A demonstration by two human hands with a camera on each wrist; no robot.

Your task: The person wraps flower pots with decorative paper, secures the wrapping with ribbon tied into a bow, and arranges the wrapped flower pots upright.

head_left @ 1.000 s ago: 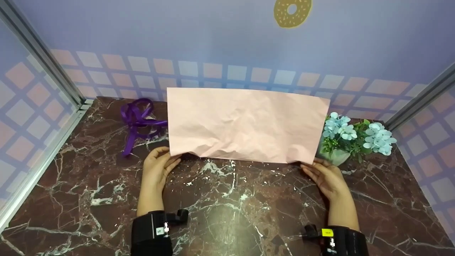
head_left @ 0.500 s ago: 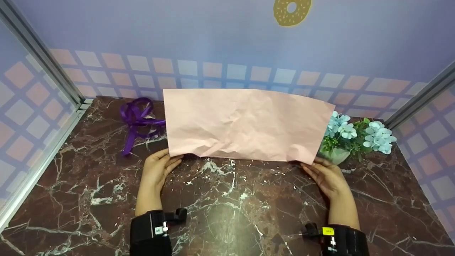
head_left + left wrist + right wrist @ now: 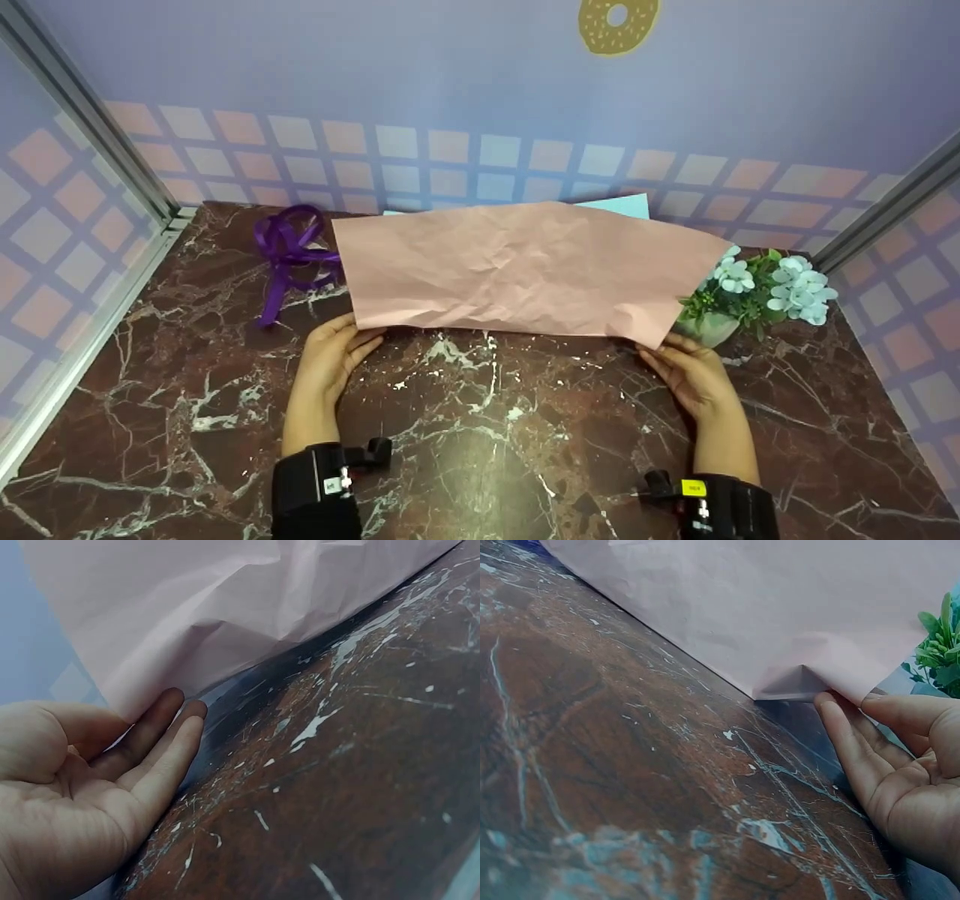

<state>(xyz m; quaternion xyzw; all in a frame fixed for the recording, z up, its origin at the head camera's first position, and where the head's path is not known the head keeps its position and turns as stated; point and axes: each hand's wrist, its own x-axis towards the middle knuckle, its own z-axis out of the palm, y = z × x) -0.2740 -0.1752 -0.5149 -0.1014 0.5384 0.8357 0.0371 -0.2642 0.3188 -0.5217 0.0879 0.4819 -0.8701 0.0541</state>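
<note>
A creased sheet of pink paper [image 3: 525, 270] spans the back middle of the table, its far edge bowed upward. My left hand [image 3: 330, 360] pinches its near left corner between thumb and fingers, as the left wrist view also shows at the paper's corner [image 3: 127, 690]. At the near right corner my right hand [image 3: 694, 375] pinches the paper, whose edge puckers beside the fingertips [image 3: 825, 699]. A light blue sheet [image 3: 619, 205] peeks out behind the pink paper; most of it is hidden.
Purple ribbon [image 3: 289, 247] lies looped at the back left, partly under the paper's left side. Blue artificial flowers in a pot [image 3: 709, 328] stand at the back right, partly covered by the paper. A patterned wall [image 3: 450, 90] rises behind the marble-patterned table [image 3: 480, 450].
The paper's far edge has come down and toward me, with its upper corners spreading outward. The light blue sheet has come into view behind it. Both hands stay nearly in place.
</note>
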